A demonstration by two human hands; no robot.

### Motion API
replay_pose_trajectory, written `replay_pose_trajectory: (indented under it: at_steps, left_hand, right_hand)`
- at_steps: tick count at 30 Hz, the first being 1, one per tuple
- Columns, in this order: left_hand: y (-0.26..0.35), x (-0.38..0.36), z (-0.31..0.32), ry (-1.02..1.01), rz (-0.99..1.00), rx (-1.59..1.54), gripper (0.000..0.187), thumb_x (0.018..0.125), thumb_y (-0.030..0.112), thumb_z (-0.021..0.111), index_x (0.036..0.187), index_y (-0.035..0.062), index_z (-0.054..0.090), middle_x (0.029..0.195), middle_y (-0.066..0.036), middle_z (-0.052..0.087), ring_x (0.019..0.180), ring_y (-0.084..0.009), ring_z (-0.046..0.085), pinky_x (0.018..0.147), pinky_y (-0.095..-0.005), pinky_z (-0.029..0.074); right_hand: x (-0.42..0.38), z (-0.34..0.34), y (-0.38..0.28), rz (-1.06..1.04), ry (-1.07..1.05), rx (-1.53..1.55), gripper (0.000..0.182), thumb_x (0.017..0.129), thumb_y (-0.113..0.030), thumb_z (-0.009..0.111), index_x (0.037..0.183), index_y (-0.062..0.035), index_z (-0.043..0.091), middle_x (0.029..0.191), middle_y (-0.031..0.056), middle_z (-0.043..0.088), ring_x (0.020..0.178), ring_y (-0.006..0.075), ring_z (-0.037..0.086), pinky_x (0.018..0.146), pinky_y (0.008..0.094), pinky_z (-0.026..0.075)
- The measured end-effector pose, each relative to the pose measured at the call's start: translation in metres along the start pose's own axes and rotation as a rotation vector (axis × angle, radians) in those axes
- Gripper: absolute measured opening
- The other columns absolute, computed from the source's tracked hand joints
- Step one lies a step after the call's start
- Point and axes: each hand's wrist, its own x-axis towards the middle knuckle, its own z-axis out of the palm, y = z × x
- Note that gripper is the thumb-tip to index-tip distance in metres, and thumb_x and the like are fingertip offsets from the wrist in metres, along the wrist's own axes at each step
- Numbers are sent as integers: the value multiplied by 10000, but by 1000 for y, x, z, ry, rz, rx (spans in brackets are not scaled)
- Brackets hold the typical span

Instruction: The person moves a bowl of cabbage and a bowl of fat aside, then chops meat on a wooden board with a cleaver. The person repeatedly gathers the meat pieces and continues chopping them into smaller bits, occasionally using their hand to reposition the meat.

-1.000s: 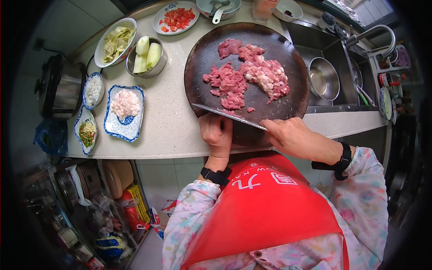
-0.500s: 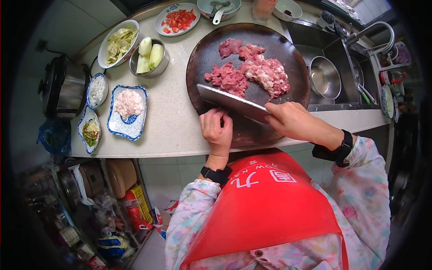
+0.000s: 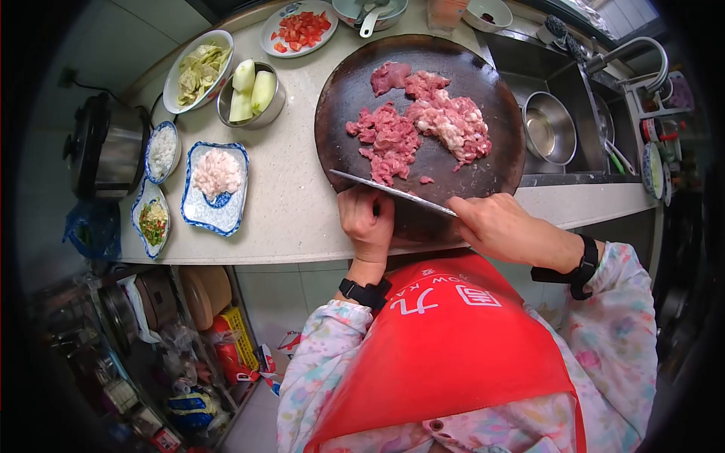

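My right hand (image 3: 504,230) is closed around the handle of a cleaver (image 3: 393,192). The blade shows nearly edge-on, slanting across the near part of a round dark chopping board (image 3: 343,87). Just on the near side of the blade, my left hand (image 3: 368,226) is curled, its fingertips hidden; whatever it may hold cannot be made out. Beyond the blade lies chopped red meat (image 3: 389,143), with a fattier heap of meat (image 3: 453,124) to its right and a smoother piece of meat (image 3: 390,78) farther back. One small scrap sits near the blade.
On the left of the counter stand a dish of pale minced meat (image 3: 217,174), a steel bowl (image 3: 278,106) with peeled vegetable pieces, and small bowls. A plate of diced tomato (image 3: 302,30) is at the back. The sink (image 3: 551,83) with a metal basin (image 3: 549,128) is right.
The cleaver has come toward me and its blade has tipped from showing its broad face to nearly edge-on. A small meat scrap now shows beyond it. My right hand has shifted slightly nearer.
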Motion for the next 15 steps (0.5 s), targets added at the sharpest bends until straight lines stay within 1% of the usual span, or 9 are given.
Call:
replay_pose_trajectory:
  at_steps: [2,4,5,6,9,10,11,13,15]
  left_hand:
    - [-4,-2,0,-45,-36,43,218,655,-52,653,837,60,611,819,-108,598,746,-328,565,695,-417,480]
    - [-1,3,2,-13,-17,43,189,663,-43,669,807,62,608,774,-97,584,710,-316,556,666,-411,469]
    - [0,3,2,16,2,41,166,671,-35,685,778,65,606,729,-87,570,674,-304,547,637,-405,459]
    - [0,2,1,7,-15,41,159,678,-30,680,783,63,605,736,-92,571,680,-304,545,645,-401,458]
    - [1,3,-1,-12,-17,50,158,683,-31,671,796,59,609,748,-98,577,699,-302,549,659,-395,461]
    - [3,4,-1,-18,-22,47,155,690,-44,654,801,53,606,766,-97,590,713,-297,550,667,-391,461]
    - [3,7,-1,-12,-21,44,155,690,-44,654,801,53,606,766,-97,590,713,-297,550,667,-391,461]
    - [5,8,-2,-8,-14,31,152,696,-53,641,800,53,606,782,-89,604,721,-287,555,669,-386,466]
    - [6,7,-2,-14,-42,25,161,699,-63,639,807,52,606,808,-86,616,729,-279,563,677,-377,472]
  right_hand:
    - [18,0,-4,-27,-2,-18,130,860,-115,563,910,-14,499,692,193,634,647,399,639,564,491,493]
    - [47,7,-10,-61,2,-34,130,857,-118,560,915,-12,510,685,197,636,644,401,641,565,492,495]
    - [64,15,-12,-88,54,-11,136,859,-126,552,920,-7,522,693,202,641,651,401,644,572,497,497]
    - [74,19,-12,-115,107,14,146,860,-134,544,925,-3,535,701,206,646,658,402,648,579,503,499]
    - [73,19,-6,-115,140,34,162,862,-147,531,930,-1,552,697,211,645,670,407,651,592,522,497]
    - [65,17,-2,-74,110,48,158,868,-154,525,930,-12,552,689,213,637,677,417,645,602,534,494]
    - [55,13,3,-74,111,42,158,868,-154,525,930,-12,552,689,213,637,677,417,645,602,534,494]
    - [36,8,13,15,130,46,144,872,-150,525,931,-22,552,685,212,632,674,427,635,605,533,495]
    - [28,8,13,6,162,25,135,869,-142,539,939,-26,543,682,212,627,662,432,625,602,535,493]
